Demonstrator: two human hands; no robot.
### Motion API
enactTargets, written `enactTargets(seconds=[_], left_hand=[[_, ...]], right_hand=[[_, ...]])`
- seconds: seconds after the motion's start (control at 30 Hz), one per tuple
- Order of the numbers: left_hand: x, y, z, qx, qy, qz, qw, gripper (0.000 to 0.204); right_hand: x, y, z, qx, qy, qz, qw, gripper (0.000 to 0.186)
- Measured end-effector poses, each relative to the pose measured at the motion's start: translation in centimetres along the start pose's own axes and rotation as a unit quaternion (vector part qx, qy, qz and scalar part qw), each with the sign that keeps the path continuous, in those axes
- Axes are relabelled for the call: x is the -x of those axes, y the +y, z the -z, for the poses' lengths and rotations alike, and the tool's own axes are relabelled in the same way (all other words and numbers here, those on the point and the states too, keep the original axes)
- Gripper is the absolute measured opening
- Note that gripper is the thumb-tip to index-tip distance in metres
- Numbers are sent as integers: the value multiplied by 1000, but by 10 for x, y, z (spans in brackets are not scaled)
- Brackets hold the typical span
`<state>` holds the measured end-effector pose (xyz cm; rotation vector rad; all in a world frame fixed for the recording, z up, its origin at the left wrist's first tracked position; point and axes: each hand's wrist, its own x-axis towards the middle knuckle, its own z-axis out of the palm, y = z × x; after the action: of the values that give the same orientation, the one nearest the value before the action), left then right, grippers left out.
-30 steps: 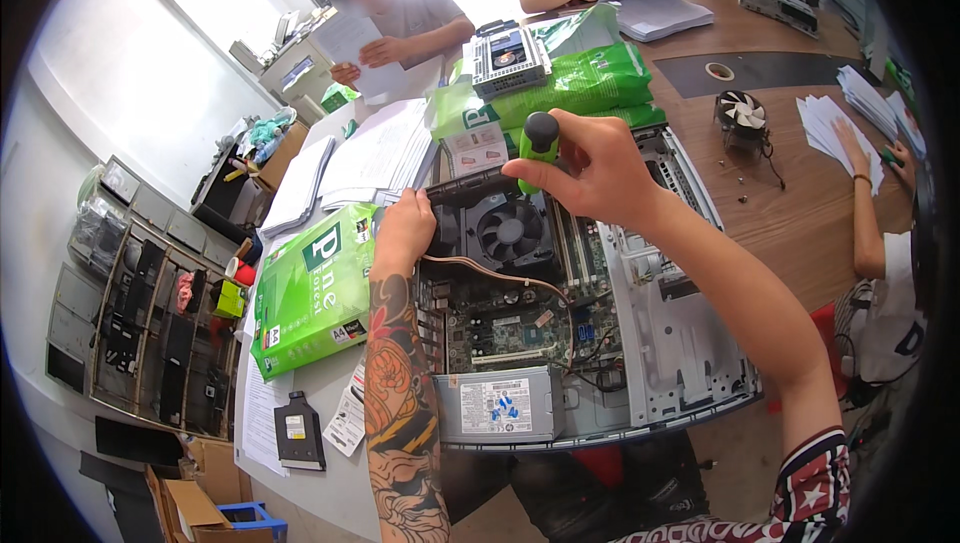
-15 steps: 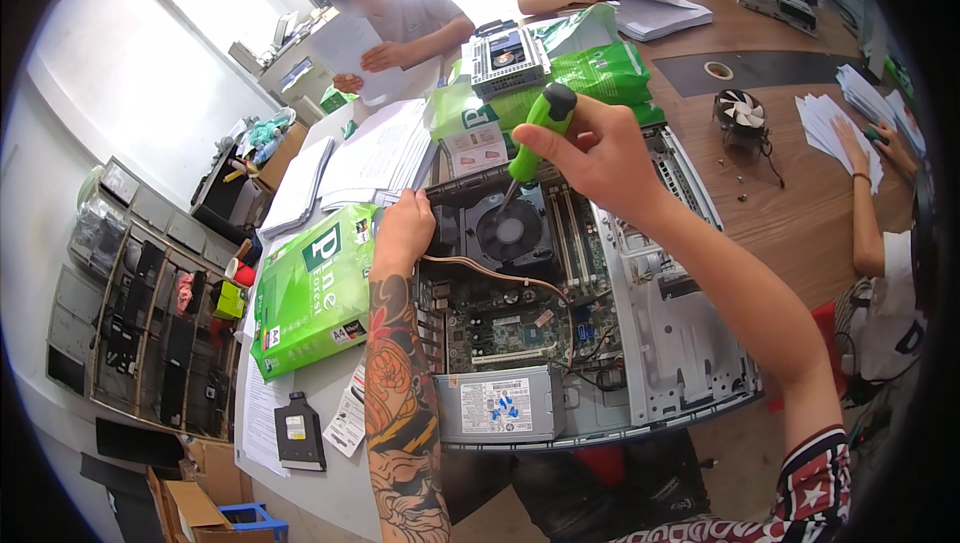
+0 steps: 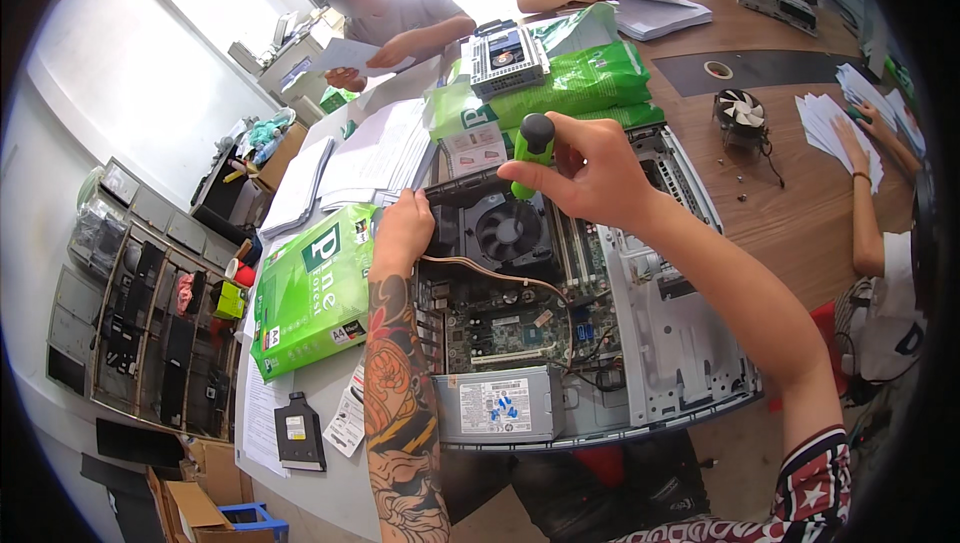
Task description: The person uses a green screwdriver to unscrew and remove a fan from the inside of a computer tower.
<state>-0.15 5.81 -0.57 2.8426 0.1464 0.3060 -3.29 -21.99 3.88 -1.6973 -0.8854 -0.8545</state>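
While the black fan (image 3: 507,233) lies at eight o'clock from my right hand (image 3: 603,170), I have that hand closed round a green screwdriver (image 3: 533,148), near upright, probably for downward pressure; my left hand (image 3: 403,230), grip unclear from here, rests on the ten o'clock edge of the computer case (image 3: 690,353), seemingly steadying it.

the right hand (image 3: 600,175) is bare, the red, black and white sleeve (image 3: 812,493) starred, the left forearm (image 3: 398,383) tattooed.
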Motion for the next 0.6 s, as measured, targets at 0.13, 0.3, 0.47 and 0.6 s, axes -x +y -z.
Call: enactTargets(seconds=[0.13,0.3,0.47,0.6], left_hand=[[1,2,2,0,-5,3,1000,43],[2,3,2,-2,-5,8,1000,43],[2,3,2,-3,0,2,1000,43],[2,3,2,1,1,3,1000,43]], right_hand=[[0,2,0,-4,0,0,1000,34],[-1,0,2,11,-4,10,1000,35],[-1,1,3,26,-2,23,999,36],[0,0,4,19,-31,-48,998,41]])
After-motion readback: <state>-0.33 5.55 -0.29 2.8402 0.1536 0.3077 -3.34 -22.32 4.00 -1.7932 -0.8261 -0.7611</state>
